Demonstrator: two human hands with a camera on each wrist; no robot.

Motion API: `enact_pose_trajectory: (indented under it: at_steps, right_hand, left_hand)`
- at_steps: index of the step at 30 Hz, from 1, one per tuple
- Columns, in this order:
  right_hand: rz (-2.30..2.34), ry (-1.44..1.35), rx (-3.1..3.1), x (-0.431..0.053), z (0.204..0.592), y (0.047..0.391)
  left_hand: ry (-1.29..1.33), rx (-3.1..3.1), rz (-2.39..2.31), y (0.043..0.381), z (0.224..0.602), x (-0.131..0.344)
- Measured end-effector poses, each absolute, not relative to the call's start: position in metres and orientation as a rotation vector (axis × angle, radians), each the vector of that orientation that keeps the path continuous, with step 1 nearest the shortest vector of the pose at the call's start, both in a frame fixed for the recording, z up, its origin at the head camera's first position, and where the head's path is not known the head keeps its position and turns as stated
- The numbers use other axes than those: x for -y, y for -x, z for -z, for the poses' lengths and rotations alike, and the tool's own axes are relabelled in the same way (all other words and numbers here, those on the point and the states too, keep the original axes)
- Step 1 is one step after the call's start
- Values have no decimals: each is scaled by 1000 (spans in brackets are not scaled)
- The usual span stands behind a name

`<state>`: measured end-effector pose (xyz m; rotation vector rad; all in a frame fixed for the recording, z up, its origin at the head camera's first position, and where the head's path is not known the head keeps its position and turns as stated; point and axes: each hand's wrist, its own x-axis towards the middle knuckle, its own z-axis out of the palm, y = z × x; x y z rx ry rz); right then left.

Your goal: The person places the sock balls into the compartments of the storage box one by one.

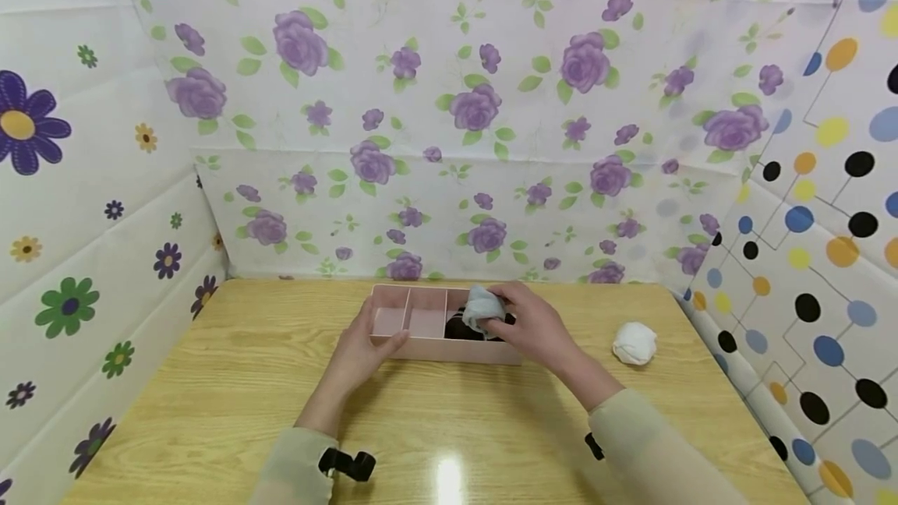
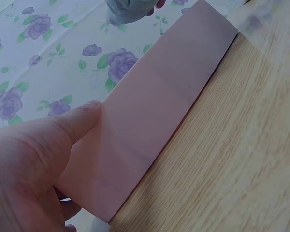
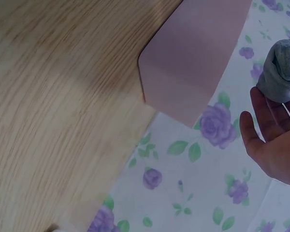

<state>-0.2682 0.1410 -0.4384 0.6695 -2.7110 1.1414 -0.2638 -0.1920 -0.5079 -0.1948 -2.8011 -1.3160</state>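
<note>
Black item already in pink box; grey bundle, pinched by fingers of my right hand, over right compartment, not yet released. My left hand clamps fingers on box's left end. White bundle outside on counter, seemingly left to stow.

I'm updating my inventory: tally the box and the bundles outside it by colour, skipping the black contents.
Pink rectangular divided box: 1
Grey rolled cloth bundle, in the right hand: 1
White rounded crumpled bundle, on the wooden table: 1
Total: 3
</note>
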Motion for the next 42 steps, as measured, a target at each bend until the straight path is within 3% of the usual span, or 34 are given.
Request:
enact_pose_trajectory:
  at_steps: [42]
  right_hand:
    - [-1124, -690, 2738, -59, 456, 301]
  left_hand:
    - [199, 2796, 1331, 267, 513, 193]
